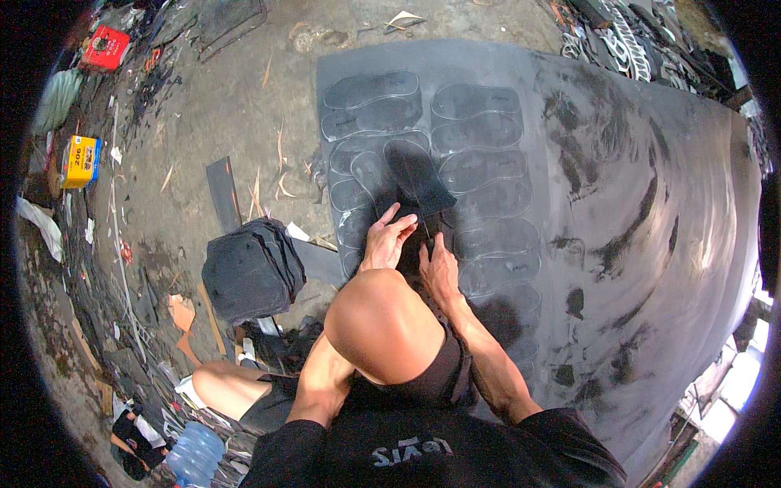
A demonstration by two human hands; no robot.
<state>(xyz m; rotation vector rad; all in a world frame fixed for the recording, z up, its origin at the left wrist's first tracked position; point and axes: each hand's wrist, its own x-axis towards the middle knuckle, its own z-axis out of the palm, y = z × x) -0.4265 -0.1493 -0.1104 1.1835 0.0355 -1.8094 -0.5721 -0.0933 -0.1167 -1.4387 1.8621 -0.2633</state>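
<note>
The black piece (421,177) lies ahead of both hands, long axis running away and slightly left. The left hand (390,237), nearer, is half-curled; whether it grips is unclear. The right hand (440,267) is closed around a thin tool (426,232). Printing marks the yellow box (80,163) and red box (106,47), far left, and the shirt (431,443), behind.

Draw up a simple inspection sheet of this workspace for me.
Surface: dark grey sheet, smudged, spread over concrete floor; pale sole-shaped outlines on its left part.
Work things: darker piece on the sheet, just ahead of the hands; slim tool.
Hands: right hand holds the slim tool; left hand beside it, grip unclear.
Clutter: stack of dark pieces, scattered scraps, red box, yellow-and-blue box.
Cables: nothing certain seen.
Surroundings: bluish jug lower left; pale strips upper right.
</note>
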